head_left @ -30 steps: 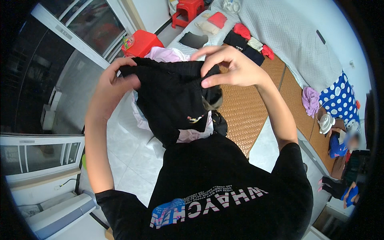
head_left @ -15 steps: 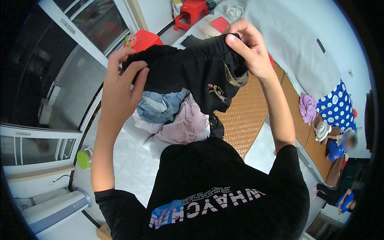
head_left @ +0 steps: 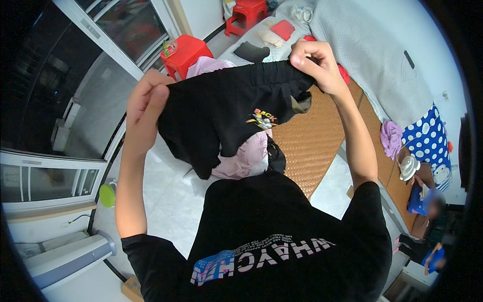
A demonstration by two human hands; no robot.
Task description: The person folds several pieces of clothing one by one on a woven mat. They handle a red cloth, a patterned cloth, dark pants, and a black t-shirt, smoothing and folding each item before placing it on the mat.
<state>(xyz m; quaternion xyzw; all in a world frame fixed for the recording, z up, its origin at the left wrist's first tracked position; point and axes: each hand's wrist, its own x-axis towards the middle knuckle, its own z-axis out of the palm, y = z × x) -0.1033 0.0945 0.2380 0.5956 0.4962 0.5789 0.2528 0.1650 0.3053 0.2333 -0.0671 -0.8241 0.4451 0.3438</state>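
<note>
A pair of black shorts [head_left: 211, 105] hangs between my two hands, stretched sideways by its gathered elastic waistband. A small colourful print shows on one leg, and a khaki patch shows at the right edge. My left hand [head_left: 150, 100] is closed on the left end of the waistband. At the other end, my right hand [head_left: 317, 63] pinches the waistband between thumb and fingers. Below the shorts lies a pile of clothes with a pale pink garment [head_left: 246, 158], partly covered from sight. A dark folded cloth [head_left: 252, 52] rests beyond the waistband.
A woven mat [head_left: 312, 146] covers the bed surface at right. Red stools [head_left: 187, 53] stand at the far left. Folded cream cloth [head_left: 270, 38] and a red one [head_left: 283, 30] lie at the back. A white fan [head_left: 408, 167] and another person [head_left: 425, 201] are at far right.
My left hand has closed on the waistband corner and drawn it outward. The shorts now hang straighter and lower at left, covering the blue denim in the pile.
</note>
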